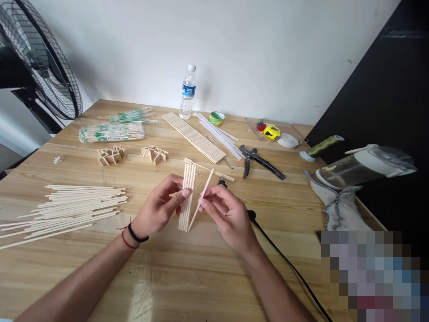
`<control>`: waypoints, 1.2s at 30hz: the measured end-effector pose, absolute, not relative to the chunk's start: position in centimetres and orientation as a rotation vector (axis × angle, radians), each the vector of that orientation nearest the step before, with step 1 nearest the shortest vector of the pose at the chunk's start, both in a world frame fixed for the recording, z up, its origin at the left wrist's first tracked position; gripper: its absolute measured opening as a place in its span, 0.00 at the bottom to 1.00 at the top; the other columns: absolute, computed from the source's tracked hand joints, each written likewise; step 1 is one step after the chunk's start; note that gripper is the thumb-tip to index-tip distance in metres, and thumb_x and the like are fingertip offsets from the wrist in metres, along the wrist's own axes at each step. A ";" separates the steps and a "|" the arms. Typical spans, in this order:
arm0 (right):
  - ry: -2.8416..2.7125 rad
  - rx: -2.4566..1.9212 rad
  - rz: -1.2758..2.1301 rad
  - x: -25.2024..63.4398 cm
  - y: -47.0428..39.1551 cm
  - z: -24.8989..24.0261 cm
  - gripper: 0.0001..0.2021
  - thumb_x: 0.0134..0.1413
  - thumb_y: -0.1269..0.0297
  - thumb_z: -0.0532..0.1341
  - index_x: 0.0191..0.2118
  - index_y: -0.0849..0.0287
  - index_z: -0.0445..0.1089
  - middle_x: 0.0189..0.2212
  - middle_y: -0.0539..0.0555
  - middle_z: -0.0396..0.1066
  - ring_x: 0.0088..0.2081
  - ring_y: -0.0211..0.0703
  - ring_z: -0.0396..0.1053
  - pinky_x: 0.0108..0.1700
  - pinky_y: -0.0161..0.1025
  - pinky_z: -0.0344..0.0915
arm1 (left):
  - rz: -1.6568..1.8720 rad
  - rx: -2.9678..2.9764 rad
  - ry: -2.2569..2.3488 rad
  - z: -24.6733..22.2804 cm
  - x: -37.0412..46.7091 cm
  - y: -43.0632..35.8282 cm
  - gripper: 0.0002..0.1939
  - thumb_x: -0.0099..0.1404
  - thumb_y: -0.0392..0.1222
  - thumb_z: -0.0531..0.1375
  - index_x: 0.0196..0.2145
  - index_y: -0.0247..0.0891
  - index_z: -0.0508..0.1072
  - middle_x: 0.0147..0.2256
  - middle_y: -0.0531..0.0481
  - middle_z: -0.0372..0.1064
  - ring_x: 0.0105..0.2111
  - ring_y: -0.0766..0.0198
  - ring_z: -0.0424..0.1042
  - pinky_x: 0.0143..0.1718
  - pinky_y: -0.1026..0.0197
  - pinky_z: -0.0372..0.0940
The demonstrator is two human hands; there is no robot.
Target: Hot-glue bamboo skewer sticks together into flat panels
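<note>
- Head view: held a little flat panel of sticks (186, 212) up over the wooden table (167, 277) with the left hand (161, 203), pressing with the thumb in front and tucking the other fingers behind.
- Pinched a single stick (196, 211) in the right hand (231, 214), between thumb and fingertips, on a slant just beside the panel. Could not tell if touching at the bottom end.
- Could have dropped that stick, at a guess, from so light a pinch, or cracked the panel by squeezing too hard with the thumb.
- Might have bumped the black-tipped tool (222, 180) behind the right hand (maybe hot, but too hidden to be sure), or snagged the black cord (284, 255) by swinging the right arm.
- Might have messed up the long thin sticks (77, 210) by sweeping the left arm sideways, with so loose a pile.
- Showed pale, bare wood in the panel, with straight bumpy rows like a tiny fence.
- Saw a long ribbed mat of sticks (194, 136) lying flat, a zigzag stick shape (112, 155), and a second zigzag piece (154, 154) close by.
- Saw a crinkly see-through pack (112, 133), smooth white strips (223, 136), and a clear plastic bottle (188, 94) standing upright at the back.
</note>
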State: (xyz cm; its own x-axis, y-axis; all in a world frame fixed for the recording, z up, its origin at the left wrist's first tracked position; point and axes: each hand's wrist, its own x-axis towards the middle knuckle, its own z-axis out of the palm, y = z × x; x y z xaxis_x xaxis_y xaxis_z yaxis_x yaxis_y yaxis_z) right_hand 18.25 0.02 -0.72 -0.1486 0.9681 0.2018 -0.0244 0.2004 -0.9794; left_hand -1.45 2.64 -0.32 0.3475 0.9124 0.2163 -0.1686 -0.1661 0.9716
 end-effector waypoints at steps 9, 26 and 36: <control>-1.432 -0.957 1.157 18.2 0.0 -0.3 0.09 0.65 0.56 0.68 0.40 0.54 0.73 0.36 0.51 0.76 0.35 0.42 0.77 0.43 0.41 0.76 | 1.082 1.449 0.728 -0.5 -1.4 2.3 0.11 0.74 0.50 0.64 0.43 0.40 0.74 0.33 0.52 0.71 0.28 0.68 0.70 0.26 0.68 0.69; -1.484 -0.924 1.146 18.3 -0.3 0.1 0.07 0.66 0.58 0.67 0.40 0.55 0.74 0.35 0.51 0.77 0.36 0.43 0.78 0.43 0.40 0.75 | 1.088 1.525 0.825 -0.5 -1.4 1.6 0.09 0.74 0.48 0.64 0.43 0.41 0.76 0.37 0.51 0.70 0.31 0.67 0.69 0.30 0.66 0.67; -1.479 -0.928 1.133 18.2 -0.3 0.1 0.07 0.66 0.59 0.68 0.38 0.54 0.74 0.34 0.50 0.77 0.35 0.42 0.78 0.41 0.39 0.76 | 1.080 1.538 0.807 -0.7 -1.4 1.6 0.06 0.75 0.46 0.64 0.43 0.42 0.76 0.37 0.52 0.69 0.32 0.68 0.69 0.32 0.67 0.68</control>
